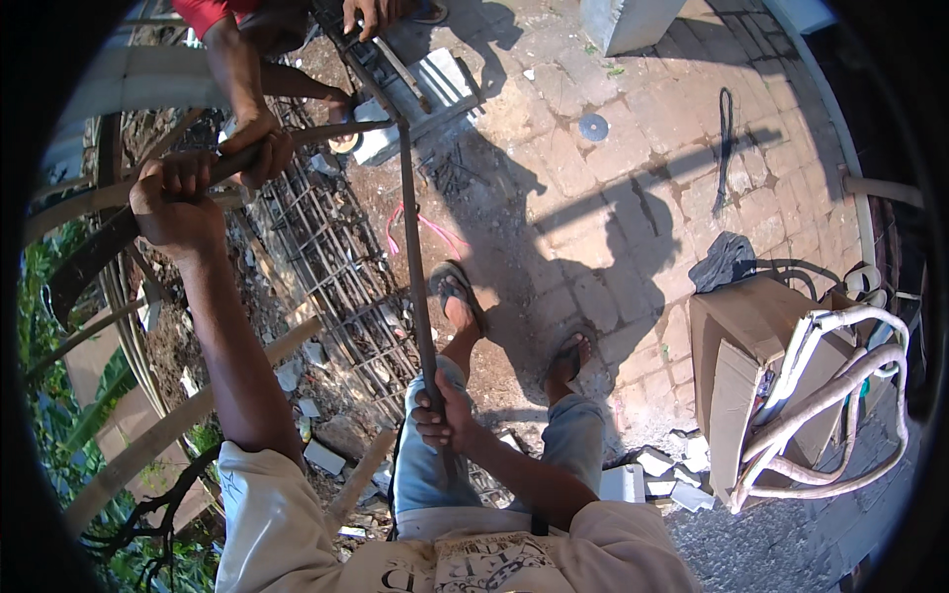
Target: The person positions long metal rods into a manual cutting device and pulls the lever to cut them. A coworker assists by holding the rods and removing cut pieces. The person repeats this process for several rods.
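My left hand (pixel 180 203) is closed around a dark bar (pixel 334 130) at the upper left. Just beside it, a co-worker's hand (pixel 259 148) grips that bar too. My right hand (pixel 443 420) is wrapped around a long dark rod (pixel 420 296) that runs upward between my legs to near the bar's far end. That end lies over a pale concrete block (pixel 371 146), where a second hand of the co-worker (pixel 361 18) hangs above some metal pieces.
A rebar cage (pixel 326 287) and rubble line my left, with poles and plants beyond. Paving (pixel 633 119) spreads rightward, holding a black loop (pixel 724 148), a disc (pixel 593 127) and a dark cloth (pixel 722 262). A cardboard box (pixel 727 326) with pale hoses stands at right, near broken tiles.
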Motion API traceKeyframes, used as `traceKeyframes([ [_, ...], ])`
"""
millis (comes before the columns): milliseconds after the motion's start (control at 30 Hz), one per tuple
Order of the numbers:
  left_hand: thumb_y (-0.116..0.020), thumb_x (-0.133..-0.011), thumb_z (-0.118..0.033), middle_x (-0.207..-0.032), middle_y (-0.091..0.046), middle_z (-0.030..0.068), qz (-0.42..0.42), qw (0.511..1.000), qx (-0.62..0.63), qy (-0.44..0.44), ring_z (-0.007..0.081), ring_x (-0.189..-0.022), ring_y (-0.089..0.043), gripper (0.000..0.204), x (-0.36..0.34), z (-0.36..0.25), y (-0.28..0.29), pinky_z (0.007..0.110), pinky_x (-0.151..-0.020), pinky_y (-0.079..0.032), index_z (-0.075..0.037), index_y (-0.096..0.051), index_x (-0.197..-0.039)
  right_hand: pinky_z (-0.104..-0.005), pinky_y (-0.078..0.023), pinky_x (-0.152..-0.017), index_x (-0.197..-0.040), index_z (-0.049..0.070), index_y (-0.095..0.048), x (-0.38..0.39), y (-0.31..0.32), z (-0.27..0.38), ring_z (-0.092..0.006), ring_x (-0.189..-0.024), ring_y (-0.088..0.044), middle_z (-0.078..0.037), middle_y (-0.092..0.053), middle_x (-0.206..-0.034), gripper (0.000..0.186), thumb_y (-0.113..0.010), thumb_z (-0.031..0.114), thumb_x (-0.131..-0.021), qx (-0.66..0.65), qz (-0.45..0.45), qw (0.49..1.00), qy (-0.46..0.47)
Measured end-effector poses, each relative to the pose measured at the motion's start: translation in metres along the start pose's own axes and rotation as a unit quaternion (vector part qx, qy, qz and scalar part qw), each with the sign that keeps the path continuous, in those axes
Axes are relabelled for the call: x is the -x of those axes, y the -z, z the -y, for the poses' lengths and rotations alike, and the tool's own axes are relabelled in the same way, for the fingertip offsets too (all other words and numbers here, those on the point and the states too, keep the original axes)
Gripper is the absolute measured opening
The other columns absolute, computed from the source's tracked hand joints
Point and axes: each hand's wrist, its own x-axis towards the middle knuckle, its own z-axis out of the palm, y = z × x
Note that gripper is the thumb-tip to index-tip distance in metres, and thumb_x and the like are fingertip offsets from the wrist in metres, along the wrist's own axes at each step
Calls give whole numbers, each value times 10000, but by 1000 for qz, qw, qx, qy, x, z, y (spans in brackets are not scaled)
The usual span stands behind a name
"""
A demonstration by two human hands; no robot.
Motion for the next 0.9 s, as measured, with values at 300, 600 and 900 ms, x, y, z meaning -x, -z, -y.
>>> traceKeyframes([
  [300, -510, -719, -302, -538, -319, 20, -53, 994, 57, 73, 200, -566, -377, 282, -41, -3, 170, 411, -770, -407, -144, -334, -564, -249, -323, -297, -792, 112, -458, -47, -24, -50, -88, -336, -336, 13, -366, -535, 598, -363, 698, -870, -58, 21, 996, 64],
  [600, -444, -829, -215, -609, -309, 21, 191, 979, 33, 62, 179, -621, -323, 273, -50, 7, 95, 367, -706, -353, -112, -306, -617, -230, -314, -299, -1024, 110, -510, -29, -41, -33, -75, -322, -337, 5, -406, -571, 519, -398, 606, -919, 8, 23, 994, 109],
  [900, -475, -810, -155, -579, -319, 9, 125, 992, 12, -23, 114, -551, -291, 257, -20, -2, 6, 280, -567, -323, -79, -333, -609, -460, -86, -1129, -1351, 19, -372, 40, -176, -8, -310, -1418, -124, -222, -297, -1459, 615, -419, 430, -896, 242, 77, 841, 478],
])
